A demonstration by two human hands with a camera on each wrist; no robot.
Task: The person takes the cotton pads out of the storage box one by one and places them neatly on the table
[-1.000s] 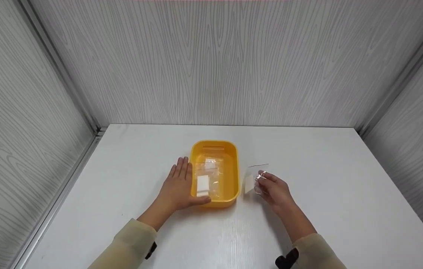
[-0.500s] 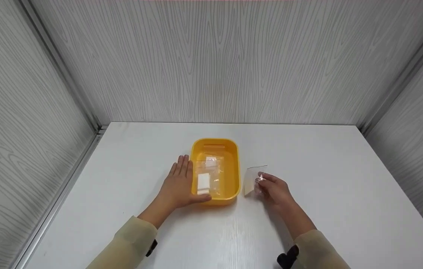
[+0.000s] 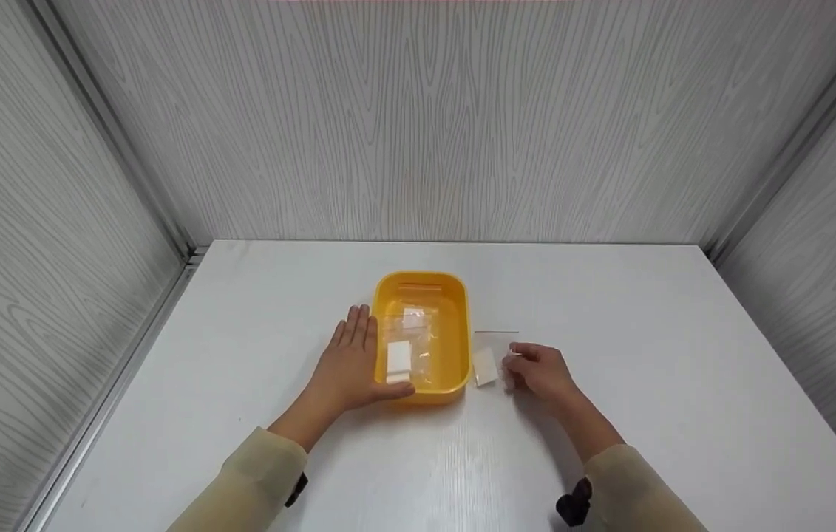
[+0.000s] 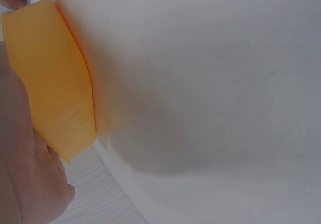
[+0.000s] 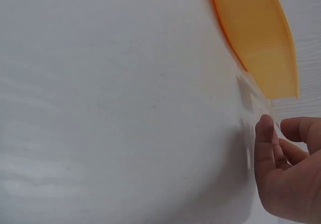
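A yellow plastic tray [image 3: 467, 325] stands on the table. In it lie clear plastic bags with white pieces [image 3: 399, 358] inside. My left hand [image 3: 347, 366] rests against the tray's left side, its fingers straight and its thumb over the near rim. Just right of the tray, another clear plastic bag [image 3: 485, 367] with a white piece in it lies low over the table. My right hand [image 3: 545, 375] pinches this bag's right edge between thumb and fingertips. The right wrist view shows the bag [image 5: 257, 101] beside the tray's wall, its edge partly hidden by the fingers.
The white table [image 3: 647, 355] is bounded by a grey wood-grain panel [image 3: 418, 133] at the back and by side panels left and right. A metal rail [image 3: 111, 391] runs along the left edge.
The bag in my right hand has come down and tilted flatter, a little leftward toward the tray. My left hand stays at the tray, which has not visibly moved on the table.
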